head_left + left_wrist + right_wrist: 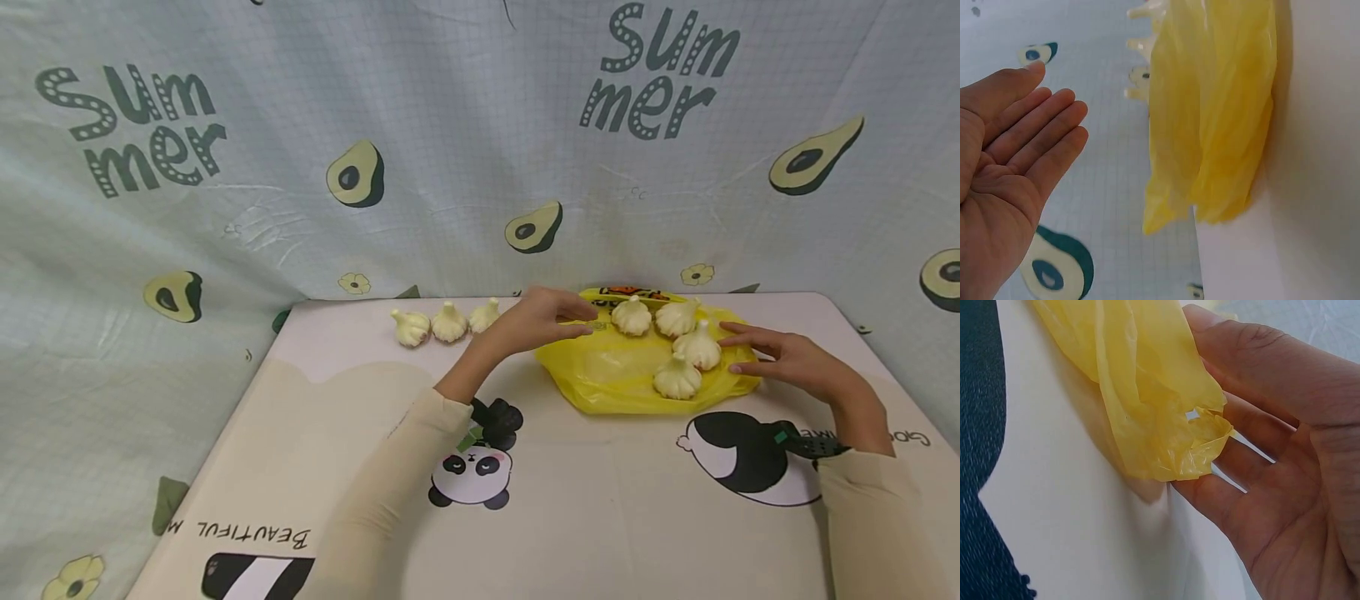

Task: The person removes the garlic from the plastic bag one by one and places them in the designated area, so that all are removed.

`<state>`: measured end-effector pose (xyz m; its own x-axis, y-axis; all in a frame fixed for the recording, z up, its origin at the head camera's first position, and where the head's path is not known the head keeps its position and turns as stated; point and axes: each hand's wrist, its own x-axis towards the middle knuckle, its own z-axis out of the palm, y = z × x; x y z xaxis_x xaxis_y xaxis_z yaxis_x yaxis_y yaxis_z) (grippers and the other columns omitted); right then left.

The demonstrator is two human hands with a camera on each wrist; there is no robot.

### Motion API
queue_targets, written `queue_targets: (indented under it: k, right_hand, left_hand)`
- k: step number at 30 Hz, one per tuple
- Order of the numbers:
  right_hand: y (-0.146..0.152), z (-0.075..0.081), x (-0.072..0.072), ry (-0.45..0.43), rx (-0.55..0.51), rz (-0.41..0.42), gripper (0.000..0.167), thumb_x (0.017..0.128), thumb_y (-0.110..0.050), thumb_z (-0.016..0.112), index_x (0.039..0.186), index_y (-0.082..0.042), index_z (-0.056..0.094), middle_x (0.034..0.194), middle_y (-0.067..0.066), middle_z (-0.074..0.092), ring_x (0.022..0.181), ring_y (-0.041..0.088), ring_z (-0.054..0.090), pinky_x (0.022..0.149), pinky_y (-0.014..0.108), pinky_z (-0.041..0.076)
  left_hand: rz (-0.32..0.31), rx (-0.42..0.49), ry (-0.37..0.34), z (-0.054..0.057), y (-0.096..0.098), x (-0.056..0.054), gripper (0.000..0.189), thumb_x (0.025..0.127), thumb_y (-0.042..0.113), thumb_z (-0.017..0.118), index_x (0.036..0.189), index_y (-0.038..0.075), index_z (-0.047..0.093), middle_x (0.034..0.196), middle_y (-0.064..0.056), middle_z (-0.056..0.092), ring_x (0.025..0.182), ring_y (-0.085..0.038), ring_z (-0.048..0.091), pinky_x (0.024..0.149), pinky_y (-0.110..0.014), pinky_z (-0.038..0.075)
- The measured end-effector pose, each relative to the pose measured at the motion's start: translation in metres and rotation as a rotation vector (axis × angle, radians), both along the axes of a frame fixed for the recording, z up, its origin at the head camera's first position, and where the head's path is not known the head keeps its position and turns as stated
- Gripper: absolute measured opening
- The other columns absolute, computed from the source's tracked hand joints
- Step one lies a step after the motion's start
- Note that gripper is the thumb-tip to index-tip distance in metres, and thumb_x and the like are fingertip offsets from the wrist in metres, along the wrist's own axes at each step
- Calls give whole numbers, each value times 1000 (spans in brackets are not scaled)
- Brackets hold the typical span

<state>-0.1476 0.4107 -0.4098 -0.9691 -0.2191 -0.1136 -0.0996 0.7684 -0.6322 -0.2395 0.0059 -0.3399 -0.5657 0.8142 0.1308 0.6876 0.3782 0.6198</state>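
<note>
Your hands stand at either end of the yellow bag [600, 375], which lies spread near the far edge of the table [592, 479]. Four garlic bulbs [698, 348] sit on it, toward its right half, and three more bulbs [449, 324] stand in a row on the table to its left. Your left hand [542, 321] holds nothing: its fingers reach out straight, apart from the bag. Your right hand [798, 362] has its fingers extended and thumb spread, close round the bag's right corner, with no bulb in its grasp.

To handle this well, I would take each bulb round its fat body rather than by the stem, and lift it straight up so the thin plastic does not drag along. The bulbs nearly crowd one another, so go in from the outer side, and let the left hand steady the bag lightly.

The bag hides part of your right fingers in the right wrist view, so you cannot be sure how firmly they touch it. A small pale gap shows at that corner; tear or fold, I cannot tell. In the left wrist view only stem tips clear the plastic.
</note>
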Motion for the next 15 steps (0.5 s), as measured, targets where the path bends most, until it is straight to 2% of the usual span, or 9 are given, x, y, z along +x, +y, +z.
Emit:
queue_targets:
  k: [5,10,15]
  right_hand:
    - [-1,-1,-1,-7,14,-7,52,96,-31,72,139,-4,60,160,25,33,140,60,29,104,76,30]
    - [0,-1,-3,-21,27,-10,54,96,-33,72,140,-4,59,160,26,31,140,61,28,104,77,29]
    - [0,-1,-4,-32,31,-15,55,96,-35,71,140,-4,58,161,27,30,140,61,28,103,77,30]
  left_hand:
    - [-63,-31,8,-5,23,6,36,100,23,67,132,5,68,129,-5,70,113,-14,66,90,-16,50]
    - [-85,13,-77,-11,44,9,35,99,21,69,129,4,68,124,-6,72,104,-8,68,86,-12,50]
    - [-85,21,-165,-18,66,4,32,98,22,70,126,5,71,117,-2,74,96,0,68,82,-10,51]
